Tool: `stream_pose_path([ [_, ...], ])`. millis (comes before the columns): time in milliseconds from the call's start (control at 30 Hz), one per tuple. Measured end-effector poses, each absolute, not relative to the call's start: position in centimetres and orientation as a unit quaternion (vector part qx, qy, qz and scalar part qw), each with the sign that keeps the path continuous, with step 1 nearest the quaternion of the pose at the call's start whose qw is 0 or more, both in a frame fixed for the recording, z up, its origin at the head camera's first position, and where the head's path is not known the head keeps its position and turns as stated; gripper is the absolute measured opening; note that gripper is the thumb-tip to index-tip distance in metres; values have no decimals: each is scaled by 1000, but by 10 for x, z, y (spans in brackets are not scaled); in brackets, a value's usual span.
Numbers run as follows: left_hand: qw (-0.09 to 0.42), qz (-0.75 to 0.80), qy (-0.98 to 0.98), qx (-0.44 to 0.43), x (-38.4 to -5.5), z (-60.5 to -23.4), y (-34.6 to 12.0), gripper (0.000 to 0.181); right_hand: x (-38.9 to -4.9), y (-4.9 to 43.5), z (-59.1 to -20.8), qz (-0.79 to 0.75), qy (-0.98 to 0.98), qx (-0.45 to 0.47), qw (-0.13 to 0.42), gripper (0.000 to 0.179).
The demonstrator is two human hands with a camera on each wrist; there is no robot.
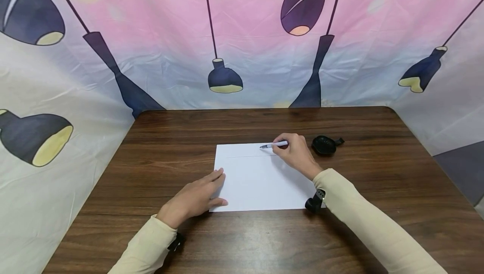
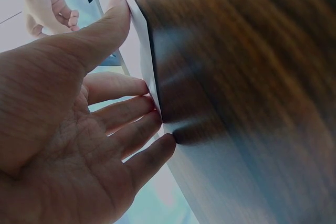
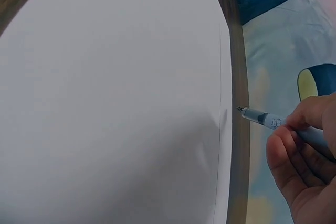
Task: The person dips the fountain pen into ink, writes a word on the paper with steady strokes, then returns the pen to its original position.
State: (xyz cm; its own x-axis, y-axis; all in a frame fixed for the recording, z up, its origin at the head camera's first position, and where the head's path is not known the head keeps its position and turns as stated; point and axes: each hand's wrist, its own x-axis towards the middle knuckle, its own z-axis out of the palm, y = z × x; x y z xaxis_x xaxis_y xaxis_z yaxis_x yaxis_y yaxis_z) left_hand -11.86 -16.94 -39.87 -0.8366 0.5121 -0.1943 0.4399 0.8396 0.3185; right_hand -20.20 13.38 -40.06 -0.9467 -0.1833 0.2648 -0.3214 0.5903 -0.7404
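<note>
Pen [image 1: 281, 143] over paper [image 1: 249, 183], 1 o'clock: likely light, stiff; pinch barrel, as right hand [image 1: 296, 154] does. Paper probably slides, creases; left hand [image 1: 196, 196], fingers straight, holds 9 o'clock edge.

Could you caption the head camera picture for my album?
A right hand holds a pen over a white sheet with a thin line, the left hand resting at its edge.

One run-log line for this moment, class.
left hand: on paper; right hand: holds pen; thin line: near paper's far edge; black object: right of paper
</note>
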Motion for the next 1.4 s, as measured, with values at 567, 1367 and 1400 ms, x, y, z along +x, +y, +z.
stream_pose_path([
  [567, 138, 133, 950, 247, -118, -398, -169, 74, -201, 127, -404, 409, -897, 141, 85, 10],
  [1367, 132, 127, 950, 253, -118, -398, -169, 74, -196, 128, -403, 409, -900, 141, 58, 9],
  [1400, 133, 127, 950, 253, -118, -398, -169, 74, -196, 128, -403, 409, -900, 141, 58, 9],
])
